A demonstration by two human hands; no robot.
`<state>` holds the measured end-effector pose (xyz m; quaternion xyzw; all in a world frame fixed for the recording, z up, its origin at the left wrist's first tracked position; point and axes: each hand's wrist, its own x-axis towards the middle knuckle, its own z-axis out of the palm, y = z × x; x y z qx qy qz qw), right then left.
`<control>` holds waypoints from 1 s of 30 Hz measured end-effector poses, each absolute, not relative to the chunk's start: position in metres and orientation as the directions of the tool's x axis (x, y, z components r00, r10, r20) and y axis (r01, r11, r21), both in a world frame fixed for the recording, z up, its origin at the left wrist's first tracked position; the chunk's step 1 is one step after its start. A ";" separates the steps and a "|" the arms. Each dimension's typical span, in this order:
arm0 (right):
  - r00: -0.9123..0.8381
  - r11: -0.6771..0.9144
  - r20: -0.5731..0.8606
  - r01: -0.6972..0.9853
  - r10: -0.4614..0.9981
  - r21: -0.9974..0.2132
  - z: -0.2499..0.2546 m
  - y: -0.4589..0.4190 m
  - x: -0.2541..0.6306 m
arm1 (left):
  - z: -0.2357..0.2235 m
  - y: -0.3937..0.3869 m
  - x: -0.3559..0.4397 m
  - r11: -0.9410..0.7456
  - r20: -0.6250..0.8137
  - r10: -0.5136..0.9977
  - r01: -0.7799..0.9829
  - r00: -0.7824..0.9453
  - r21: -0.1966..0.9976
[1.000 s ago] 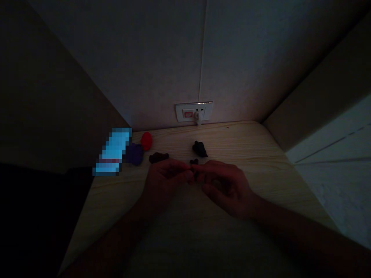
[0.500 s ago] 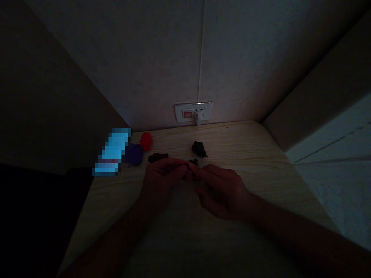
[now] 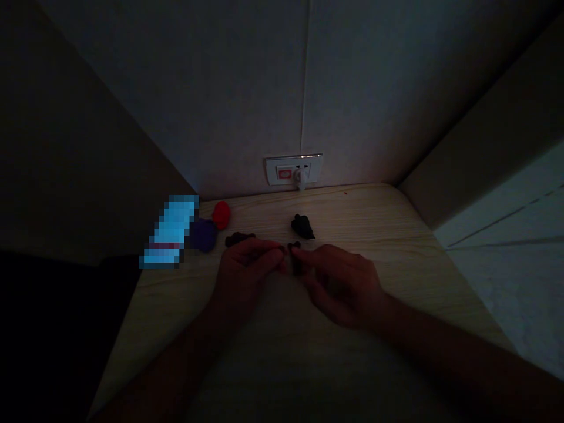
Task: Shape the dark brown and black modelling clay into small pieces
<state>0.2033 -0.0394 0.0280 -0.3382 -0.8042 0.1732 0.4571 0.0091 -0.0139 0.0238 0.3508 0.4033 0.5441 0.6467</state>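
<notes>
My left hand point(image 3: 247, 264) is closed, thumb and index finger pinched on what looks like a small dark bit of modelling clay point(image 3: 284, 250), mostly hidden. Just to its right, my right hand point(image 3: 346, 285) holds its index finger out, with the thumb apart below. That index fingertip is close to or touching a small dark clay shape point(image 3: 296, 261); the dim light hides which. Behind the left fingers lies a brown clay lump point(image 3: 239, 238), partly covered. Farther back sits a black lump point(image 3: 302, 226) with a pointed end.
A red lump point(image 3: 221, 215) and a purple lump point(image 3: 204, 235) lie at the back left of the wooden tabletop point(image 3: 374, 217). Beside them is a bright pixelated rectangle point(image 3: 171, 230). A socket plate point(image 3: 273, 170) with a plug is on the wall behind; a panel flanks the right.
My right hand has drawn slightly right, so its index fingertip has parted from the left fingertips. More of the small dark shape shows between the hands. My left hand has barely moved.
</notes>
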 end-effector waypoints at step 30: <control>-0.122 -0.079 -0.067 -0.090 0.990 -0.993 0.021 -0.016 0.202 | 0.022 -0.013 0.005 0.054 -0.052 0.998 -0.032 0.034 0.998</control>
